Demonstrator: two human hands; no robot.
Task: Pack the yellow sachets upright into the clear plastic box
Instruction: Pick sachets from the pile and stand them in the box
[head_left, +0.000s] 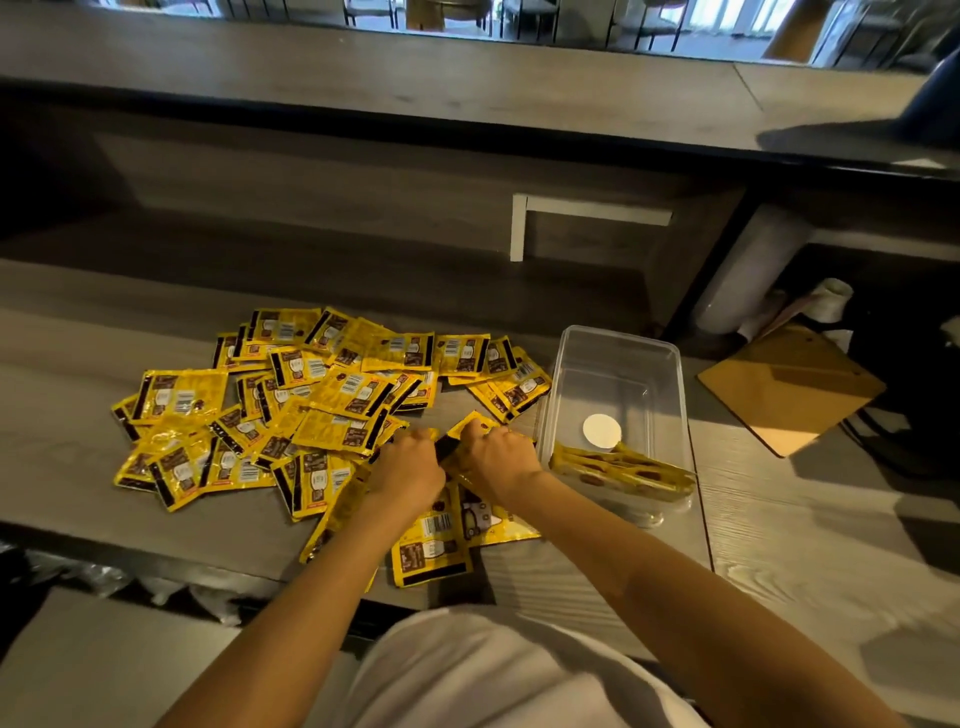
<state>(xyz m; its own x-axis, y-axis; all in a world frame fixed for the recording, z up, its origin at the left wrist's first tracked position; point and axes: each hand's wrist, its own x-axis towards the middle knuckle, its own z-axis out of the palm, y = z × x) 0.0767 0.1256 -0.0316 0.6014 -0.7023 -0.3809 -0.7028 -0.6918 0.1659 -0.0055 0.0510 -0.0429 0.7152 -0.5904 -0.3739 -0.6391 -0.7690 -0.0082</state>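
On the grey wood counter (779, 519) in front of me, the job looks barely begun. The clear plastic box (672, 374) stands to the right of the heap. Only a short row (621, 470) of sachets is on edge inside it, leaning against the near wall. Most of the box floor shows bare, with a white round sticker (601, 431) on its base. By my judgement, nearly everything is left to do.

The yellow sachets (311, 395) lie in a loose, overlapping heap to the left of the box, flat on the counter and facing every way. A few more sit under the forearms at the near edge. They are glossy foil packets with a dark band along one end, a barcode and brown print (too small for me to read). They look thin and slippery, so I expect them to slide apart unless squared up.

Between heap and box, the left hand (408, 467) and right hand (498, 457) meet knuckles-up over a small bundle (470, 422). Both sets of fingers are curled down and pinching it from either side, though the fingertips themselves are hidden from me.

A brown board (789, 384) lies beyond the box, well apart from the work.
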